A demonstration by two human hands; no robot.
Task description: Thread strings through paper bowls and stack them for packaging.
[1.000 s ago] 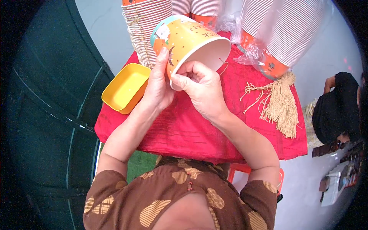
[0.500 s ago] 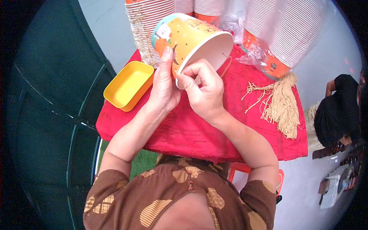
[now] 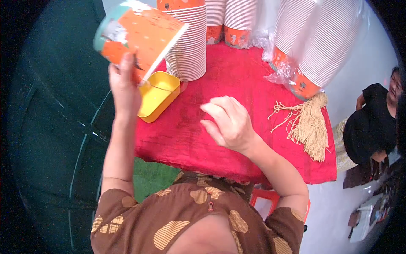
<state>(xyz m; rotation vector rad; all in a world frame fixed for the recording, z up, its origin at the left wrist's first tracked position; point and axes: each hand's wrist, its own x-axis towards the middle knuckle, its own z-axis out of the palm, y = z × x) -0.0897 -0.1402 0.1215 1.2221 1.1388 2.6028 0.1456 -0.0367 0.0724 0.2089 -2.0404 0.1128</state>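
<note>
My left hand (image 3: 127, 91) grips an orange paper bucket (image 3: 144, 36) with a teal base and printed figures. The bucket is tilted, its white rim facing right and its base toward the upper left. From the rim a thin cord (image 3: 158, 87) hangs over a yellow plastic box (image 3: 160, 109). Above the middle of the red tablecloth (image 3: 182, 146), my right hand (image 3: 230, 125) has its fingers loosely bent and apart from the thumb, with nothing visible in them. Behind the box rises a tall stack of nested paper buckets (image 3: 187, 48), with cord along its left side.
More nested buckets (image 3: 241, 17) stand at the back, and plastic-wrapped stacks (image 3: 325, 36) lean at the back right. A bundle of beige cords (image 3: 313, 129) lies near the right edge. Beyond it is another person (image 3: 367, 122) in black. A red stool (image 3: 264, 198) shows below the table.
My left hand has carried the bucket left, past the yellow box. The right hand has let go of the rim and moved slightly down. The view has shifted a little.
</note>
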